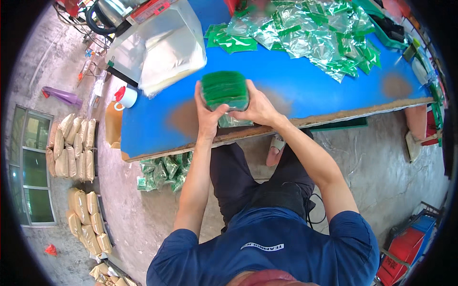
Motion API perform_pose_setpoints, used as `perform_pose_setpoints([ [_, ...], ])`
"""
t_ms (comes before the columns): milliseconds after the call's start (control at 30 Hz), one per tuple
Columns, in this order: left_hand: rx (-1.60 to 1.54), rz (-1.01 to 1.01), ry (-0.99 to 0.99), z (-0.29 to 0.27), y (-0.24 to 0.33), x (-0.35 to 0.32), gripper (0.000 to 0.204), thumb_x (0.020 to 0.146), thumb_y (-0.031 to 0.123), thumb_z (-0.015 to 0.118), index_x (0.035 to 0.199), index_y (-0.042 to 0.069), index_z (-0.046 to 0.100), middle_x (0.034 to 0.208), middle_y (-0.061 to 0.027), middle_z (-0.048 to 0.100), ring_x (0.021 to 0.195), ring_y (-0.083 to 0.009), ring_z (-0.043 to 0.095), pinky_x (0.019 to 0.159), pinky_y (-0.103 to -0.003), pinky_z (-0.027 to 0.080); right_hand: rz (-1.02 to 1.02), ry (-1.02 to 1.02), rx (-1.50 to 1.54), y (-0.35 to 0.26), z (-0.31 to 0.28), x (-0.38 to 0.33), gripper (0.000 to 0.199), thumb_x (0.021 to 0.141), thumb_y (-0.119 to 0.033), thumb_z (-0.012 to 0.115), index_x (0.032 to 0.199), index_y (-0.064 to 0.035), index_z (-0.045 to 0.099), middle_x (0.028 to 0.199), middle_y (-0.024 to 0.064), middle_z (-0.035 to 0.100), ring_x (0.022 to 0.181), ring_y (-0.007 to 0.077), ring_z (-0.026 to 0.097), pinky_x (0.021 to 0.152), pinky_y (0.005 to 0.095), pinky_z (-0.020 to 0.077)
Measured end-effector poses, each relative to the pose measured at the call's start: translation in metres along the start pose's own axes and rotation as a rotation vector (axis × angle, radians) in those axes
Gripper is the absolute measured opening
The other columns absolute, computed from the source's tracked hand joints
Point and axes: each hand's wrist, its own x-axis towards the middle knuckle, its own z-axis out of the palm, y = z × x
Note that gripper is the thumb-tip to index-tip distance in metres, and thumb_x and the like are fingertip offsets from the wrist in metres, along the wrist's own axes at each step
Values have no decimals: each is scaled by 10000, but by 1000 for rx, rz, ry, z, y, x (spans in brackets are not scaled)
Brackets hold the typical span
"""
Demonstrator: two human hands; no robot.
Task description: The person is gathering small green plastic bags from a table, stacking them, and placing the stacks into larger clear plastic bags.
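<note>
Green brick-shaped stack of thin layers, with a clear, shiny lower edge, is held between two bare hands above the near side of a blue, brown-worn worktop. Its broad ribbed face points up toward the head, and the fine lines across it run from left to right. Its long axis seems to lie the same way, from one hand to the other and roughly along the worktop's near edge (motion blur softens the outline, so the exact tilt is hard to tell).

The left hand grips the left side, fingers along the flank and thumb across the near edge. The right hand does likewise on the right, its fingers closed against the side and its thumb pointing in toward the other.

Just below the hands shows a small green-and-clear plastic piece; whether it touches the stack I cannot tell. Beyond, toward the right, spreads a loose heap of flat green-and-clear plastic packets. To the left stand a translucent plastic bin with clear sheets inside and a white mug with a red top.
</note>
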Motion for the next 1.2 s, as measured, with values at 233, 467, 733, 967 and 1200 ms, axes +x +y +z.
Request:
perform_pose_setpoints([
  [233, -429, -131, -53, 32, -6, -22, 823, 773, 41, 783, 1481, 98, 367, 1429, -63, 490, 1307, -215, 490, 1121, -393, 379, 44, 244, 528, 6, 16, -5, 824, 757, -251, 884, 1385, -6, 408, 1298, 128, 577, 1168, 236, 580, 982, 398, 498],
  [467, 317, -21, -298, 7, 0, -13, 1249, 738, -76, 747, 1603, 176, -118, 1449, -140, 459, 1341, -267, 468, 1131, -428, 370, 0, 34, 476, 38, -48, -14, 830, 713, -188, 910, 1382, -28, 445, 1292, 124, 565, 1232, 213, 531, 1054, 357, 430],
  [733, 389, -53, -399, 1, -12, 3, 1444, 672, 99, 909, 1564, 116, -226, 1583, -200, 230, 1474, -292, 267, 1191, -436, 275, -22, -38, 78, 36, -44, -2, 649, 683, -262, 937, 1176, -10, 598, 1129, 109, 654, 1083, 171, 588, 938, 343, 477],
  [967, 319, 19, -328, -6, -15, -1, 1296, 687, 102, 912, 1606, 101, -2, 1548, -142, 321, 1448, -257, 311, 1182, -408, 297, 74, -53, 152, 28, -32, -2, 748, 698, -218, 933, 1298, 29, 560, 1207, 122, 651, 1139, 197, 578, 1010, 340, 457],
  [1200, 520, 69, -299, 1, -11, 4, 974, 669, 36, 890, 1436, 23, 290, 1378, -159, 468, 1320, -250, 449, 1130, -392, 363, -498, 167, -671, -45, -52, -6, 1131, 558, -355, 956, 1476, -39, 376, 1449, 208, 470, 1376, 390, 425, 1150, 547, 311],
])
